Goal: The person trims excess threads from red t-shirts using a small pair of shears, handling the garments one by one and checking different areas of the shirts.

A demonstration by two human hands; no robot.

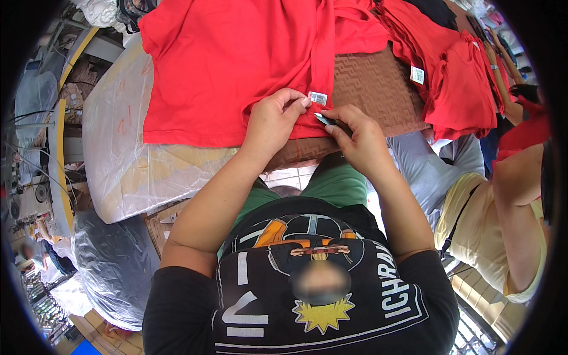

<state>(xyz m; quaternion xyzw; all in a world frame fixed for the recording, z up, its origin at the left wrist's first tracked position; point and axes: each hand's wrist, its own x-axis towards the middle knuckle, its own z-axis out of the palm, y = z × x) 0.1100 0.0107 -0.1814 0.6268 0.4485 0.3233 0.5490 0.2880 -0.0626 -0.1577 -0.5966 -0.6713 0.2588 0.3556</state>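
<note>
A red garment [219, 71] spreads from nine to twelve o'clock of the hands, its near edge gathered between them. The left hand [275, 115] has thumb and forefinger together, apparently pinching cloth beside a white label [318, 97] to steady it; the right fingers are clamped on a small pointed tool [324, 119], tip leftward over the fabric, perhaps held low for control; contact I cannot tell. At two o'clock lies the worktop's brown patterned cover [370, 83], with more red garments [452, 65] beyond; at nine, a plastic-wrapped slab [124, 130] supports the garment's left side. A yellow-clad person [479, 236] sits at four, a dark wrapped bundle [112, 260] at eight.
</note>
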